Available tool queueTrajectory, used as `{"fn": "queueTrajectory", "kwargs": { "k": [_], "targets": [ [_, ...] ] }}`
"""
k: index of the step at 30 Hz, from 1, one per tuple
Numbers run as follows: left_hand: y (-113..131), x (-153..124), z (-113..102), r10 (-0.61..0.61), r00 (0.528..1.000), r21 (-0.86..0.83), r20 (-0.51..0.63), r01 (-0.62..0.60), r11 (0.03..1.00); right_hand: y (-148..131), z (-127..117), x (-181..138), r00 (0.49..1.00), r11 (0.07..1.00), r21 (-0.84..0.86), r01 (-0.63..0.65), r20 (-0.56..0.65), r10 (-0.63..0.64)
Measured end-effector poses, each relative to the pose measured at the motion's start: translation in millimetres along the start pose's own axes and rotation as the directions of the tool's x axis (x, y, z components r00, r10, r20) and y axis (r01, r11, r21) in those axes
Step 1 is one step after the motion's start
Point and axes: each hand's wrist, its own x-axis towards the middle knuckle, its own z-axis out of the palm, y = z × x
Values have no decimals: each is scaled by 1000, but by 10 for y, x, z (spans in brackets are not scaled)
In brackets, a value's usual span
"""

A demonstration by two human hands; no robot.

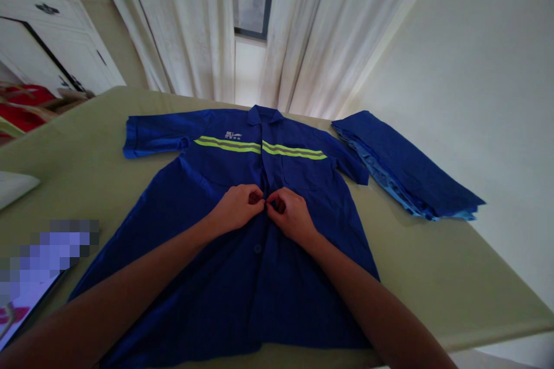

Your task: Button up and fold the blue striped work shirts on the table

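A blue short-sleeved work shirt (225,305) lies spread front side up, its collar at the far end. Yellow-green and grey reflective stripes cross its chest, with a white printed logo above the left one. My left hand (237,207) and my right hand (292,213) meet at the middle of the front placket. Both are closed in a pinch on the placket's edges, fingertips almost touching. Whatever button sits between the fingertips is hidden. Lower on the placket a button (257,248) shows.
Folded blue garments (407,155) form a stack to the right on the pale green table (437,277). At the left lie a phone-like device (47,265), partly pixelated, and a white object (15,187). Curtains, a wall and a white cabinet (56,29) stand behind.
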Motion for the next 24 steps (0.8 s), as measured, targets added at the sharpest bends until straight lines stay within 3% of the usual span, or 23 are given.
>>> {"fn": "queueTrajectory", "kwargs": {
  "k": [6,13,19,24],
  "targets": [
    [-22,11,7,-17,1000,-36,-1,17,999,-6,1,-14,1000,999,-33,30,3,-30],
    [57,-42,-2,51,998,178,-43,-42,983,10,6,-29,998,999,-19,50,-34,-51],
    [-16,-5,9,23,999,109,-37,-19,994,-31,-17,-7,999,999,2,47,-18,-47],
    [37,-10,17,-22,999,152,-33,27,988,-6,-35,13,1000,998,54,14,-6,-14]
  ]
}}
